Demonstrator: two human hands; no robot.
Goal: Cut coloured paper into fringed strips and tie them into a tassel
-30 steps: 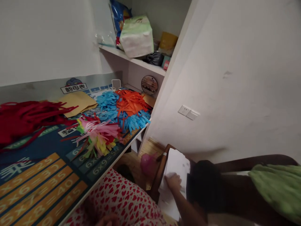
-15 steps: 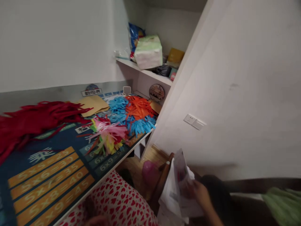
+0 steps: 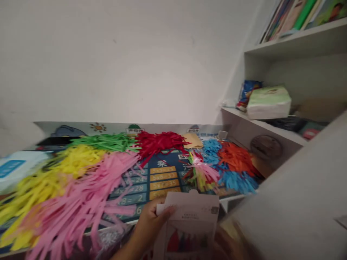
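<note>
A pale cardboard box [image 3: 189, 213] with a hanging tab and a picture of coloured tassels is upright at the lower middle, in front of the table edge. My left hand [image 3: 153, 225] grips its left side, thumb across the front. To the right of the box, a blurred shape that seems to be my right hand [image 3: 226, 242] is low and partly hidden by it; its fingers are smeared. Beyond the box lies a bundle of mixed-colour paper tassels [image 3: 202, 171]. Pink tassels [image 3: 89, 195] spread to the left of my left hand.
Yellow [image 3: 78, 160], green [image 3: 108, 142] and red tassels [image 3: 162, 142] cover the table mat [image 3: 165, 186]. Blue [image 3: 238, 181] and orange ones [image 3: 235, 157] lie right, near a tan envelope [image 3: 193, 141]. A white packet [image 3: 21, 168] is far left. A shelf [image 3: 271, 126] holds a tissue pack [image 3: 269, 103].
My view has swung left from the wall and floor to the table. The box, earlier in my right hand at the lower right, is now in my left hand before the table.
</note>
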